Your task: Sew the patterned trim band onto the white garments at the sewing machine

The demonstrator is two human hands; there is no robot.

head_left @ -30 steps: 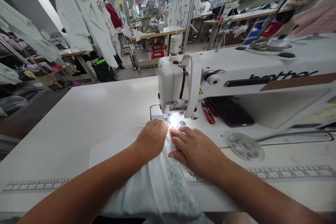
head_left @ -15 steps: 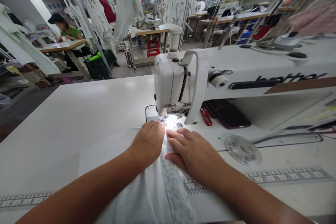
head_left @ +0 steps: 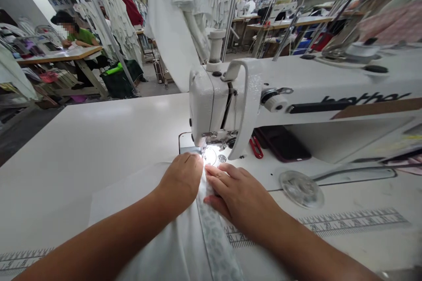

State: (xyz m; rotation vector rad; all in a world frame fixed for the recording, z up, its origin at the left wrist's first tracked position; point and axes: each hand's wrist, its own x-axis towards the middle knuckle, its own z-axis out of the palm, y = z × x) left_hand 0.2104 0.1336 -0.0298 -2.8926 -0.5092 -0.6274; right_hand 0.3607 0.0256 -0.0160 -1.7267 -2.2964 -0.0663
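Smooth wht table (head_left: 115, 134); R hand (head_left: 242, 193) on spotted fabric (head_left: 218, 239).

Hanging garment (head_left: 168, 30) slid twd mach. head (head_left: 202, 101), blocks red stool; co-worker in grn (head_left: 85, 36) now vis.

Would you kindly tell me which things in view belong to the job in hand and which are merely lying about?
In use:
Brother sewing machine
pale fabric
leopard-print strip

Apparently lying about:
red thread snips
dark smartphone
clear plastic disc

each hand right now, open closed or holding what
Left hand: curled on the white fabric, grip hidden.
Right hand: open, resting on the leopard-print strip.
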